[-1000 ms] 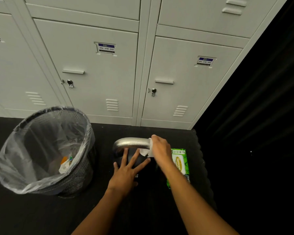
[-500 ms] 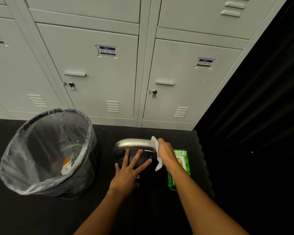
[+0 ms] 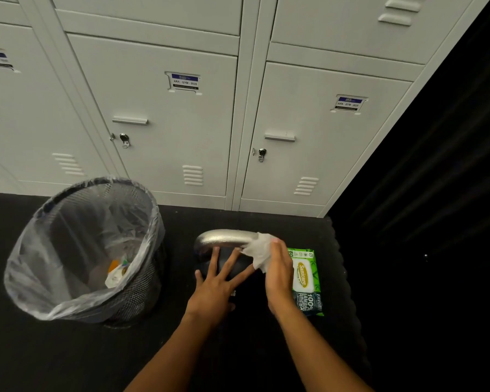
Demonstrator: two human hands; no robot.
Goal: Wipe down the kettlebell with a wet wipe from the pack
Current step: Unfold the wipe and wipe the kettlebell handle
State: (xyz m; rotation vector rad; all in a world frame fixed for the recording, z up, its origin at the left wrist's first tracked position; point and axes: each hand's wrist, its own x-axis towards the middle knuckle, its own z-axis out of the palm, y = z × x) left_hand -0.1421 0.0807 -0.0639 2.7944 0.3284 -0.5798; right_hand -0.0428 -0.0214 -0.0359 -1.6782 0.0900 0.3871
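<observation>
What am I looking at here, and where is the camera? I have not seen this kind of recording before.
There is no machine here. These are a person's two bare hands, filmed by one wide-angle camera worn on the head, looking forward and down, so the arms enter from the bottom edge. On the dark floor mat, in front of grey lockers, stands a kettlebell with a silver handle. The left hand rests on its dark body, fingers spread. The right hand holds a white wet wipe against the handle's right end. Beside that hand lies the green pack of wipes. To the left stands a mesh bin with a clear liner and some rubbish inside.
</observation>
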